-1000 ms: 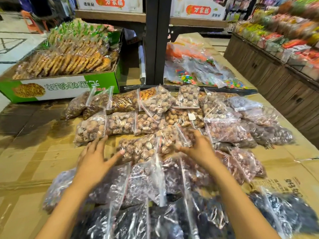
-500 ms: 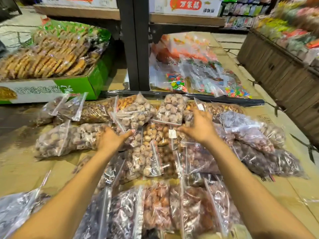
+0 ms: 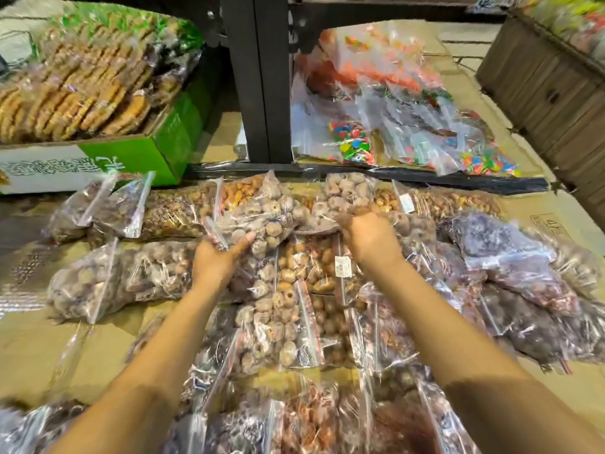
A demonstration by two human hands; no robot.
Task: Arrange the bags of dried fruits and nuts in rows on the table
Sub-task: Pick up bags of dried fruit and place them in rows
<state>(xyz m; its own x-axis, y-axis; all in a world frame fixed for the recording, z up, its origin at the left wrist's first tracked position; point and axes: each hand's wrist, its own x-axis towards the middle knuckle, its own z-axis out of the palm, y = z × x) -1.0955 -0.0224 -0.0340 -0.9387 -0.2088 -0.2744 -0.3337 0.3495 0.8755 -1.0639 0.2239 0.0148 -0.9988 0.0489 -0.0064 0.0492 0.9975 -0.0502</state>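
Observation:
Many clear zip bags of dried fruits and nuts lie in rough rows on the cardboard-covered table [image 3: 42, 352]. My left hand [image 3: 217, 262] grips the zip corner of a bag of pale round dried fruit [image 3: 266, 214] in the back row and lifts it slightly. My right hand [image 3: 368, 232] curls over the near edge of a neighbouring bag of pale dried fruit [image 3: 348, 193]. Bags of brown nuts [image 3: 173, 211] lie behind to the left. Dark purple fruit bags [image 3: 501, 247] are piled at the right. More bags [image 3: 281, 332] overlap between my forearms.
A green and white box of packed biscuits [image 3: 98, 152] stands at the back left. A black shelf post [image 3: 262, 77] rises at the back centre, with bags of coloured candy [image 3: 393, 132] to its right. A wooden counter [image 3: 540, 90] borders the far right.
Both hands have reached farther away, from the middle bags to the back row, and each now grips a bag of pale dried fruit. The view has moved forward.

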